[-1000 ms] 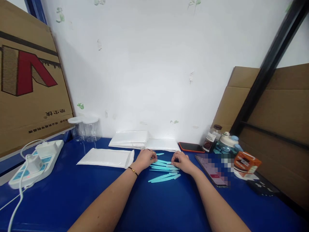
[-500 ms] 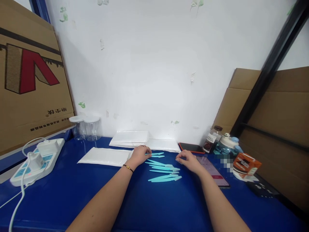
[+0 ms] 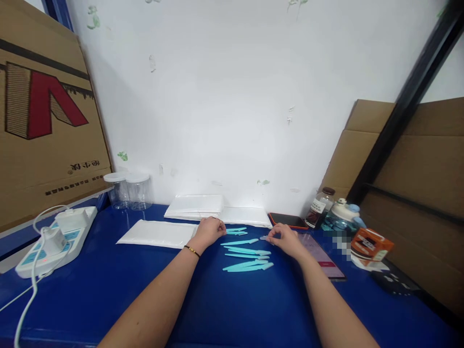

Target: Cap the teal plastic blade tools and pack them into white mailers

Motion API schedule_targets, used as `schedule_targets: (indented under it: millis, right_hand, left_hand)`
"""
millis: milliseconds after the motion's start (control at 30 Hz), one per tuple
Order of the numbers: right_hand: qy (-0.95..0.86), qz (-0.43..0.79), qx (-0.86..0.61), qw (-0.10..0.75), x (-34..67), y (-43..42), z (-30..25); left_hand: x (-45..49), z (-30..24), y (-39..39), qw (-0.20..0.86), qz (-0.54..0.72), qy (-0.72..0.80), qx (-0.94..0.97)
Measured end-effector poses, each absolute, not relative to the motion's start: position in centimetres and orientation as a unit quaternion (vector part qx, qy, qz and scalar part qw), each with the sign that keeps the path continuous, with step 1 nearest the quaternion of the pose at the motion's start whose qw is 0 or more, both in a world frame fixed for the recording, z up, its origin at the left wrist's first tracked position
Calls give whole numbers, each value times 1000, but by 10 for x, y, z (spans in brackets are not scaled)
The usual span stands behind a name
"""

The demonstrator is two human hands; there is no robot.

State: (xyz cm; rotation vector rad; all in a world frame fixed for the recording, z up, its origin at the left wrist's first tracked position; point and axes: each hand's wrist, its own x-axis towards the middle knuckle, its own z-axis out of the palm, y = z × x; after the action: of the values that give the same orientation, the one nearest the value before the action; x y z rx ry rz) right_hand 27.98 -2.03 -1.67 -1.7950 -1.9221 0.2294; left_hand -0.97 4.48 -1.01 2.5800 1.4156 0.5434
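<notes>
Slim turquoise eyebrow razors (image 3: 248, 251) lie in loose rows on the blue table. My left hand (image 3: 210, 231) rests at the upper left of them, fingers pinched together over the left ends of two razors (image 3: 236, 230); what is between the fingertips is hidden. My right hand (image 3: 284, 239) is to the right, its thumb and forefinger closed on a small clear plastic piece (image 3: 264, 238) that points toward a single razor (image 3: 239, 242). A white padded envelope (image 3: 157, 234) lies flat by my left hand.
White envelopes (image 3: 194, 205) are stacked against the wall. A power strip (image 3: 78, 241) with cables is at left, near two clear jars (image 3: 138, 193). To the right are a phone (image 3: 288, 221), a tablet (image 3: 321, 256), bottles (image 3: 340, 217) and an orange box (image 3: 371, 245).
My right hand has shifted slightly right, and the clear piece now shows at its fingertips. One razor in the middle group now lies apart from the others. My left hand stays nearly in place.
</notes>
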Motion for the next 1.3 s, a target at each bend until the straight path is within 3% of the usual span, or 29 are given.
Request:
schedule_targets:
  millis: [400,700,867,1067,1300]
  right_hand:
    - [-754,70,-622,198,238,-13,-27]
    - [-744,155,-605,238,237,-13,-22]
    - [-708,142,-634,276,260,-15,-16]
    - [-717,100,-643,252,274,-28,-10]
    - [-769,136,-594,195,250,-30,-12]
  left_hand:
    - [15,-16,29,87,156,423,888]
    - [16,-11,27,112,142,407,895]
    - [1,-11,38,53,148,436,886]
    - [-13,-8,40,72,183,465,863]
    - [4,-8,24,119,165,359,911]
